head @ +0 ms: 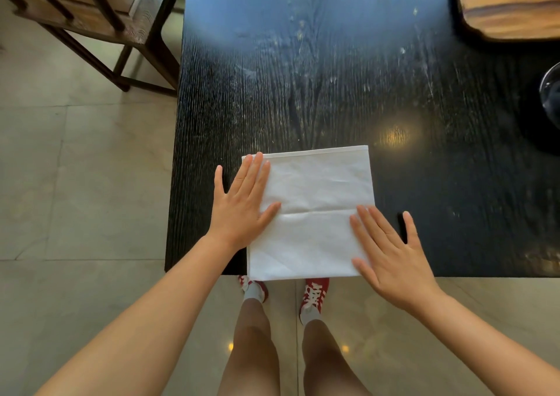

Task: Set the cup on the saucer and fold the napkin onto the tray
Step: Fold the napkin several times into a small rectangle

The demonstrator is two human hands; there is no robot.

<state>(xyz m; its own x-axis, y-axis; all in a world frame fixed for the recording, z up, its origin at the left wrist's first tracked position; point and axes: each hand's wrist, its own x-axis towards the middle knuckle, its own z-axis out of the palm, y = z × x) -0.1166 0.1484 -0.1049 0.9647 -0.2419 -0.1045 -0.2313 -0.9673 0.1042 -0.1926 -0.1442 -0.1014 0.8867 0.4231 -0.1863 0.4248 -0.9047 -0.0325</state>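
Observation:
A white napkin (312, 201) lies flat on the black table (333, 86) at its near edge, with a crease across its middle. My left hand (242, 204) presses flat on the napkin's left side, fingers spread. Flat and spread as well, my right hand (391, 253) rests on its lower right corner. A wooden tray (509, 4) sits at the far right corner of the table, partly cut off. A glass object (551, 95) shows only its rim at the right edge. No cup or saucer can be made out.
A dark wooden chair (91, 10) stands on the tiled floor (75, 183) to the left of the table. The table's left edge and near edge are close to the napkin. My legs and red shoes (313, 295) are below the near edge.

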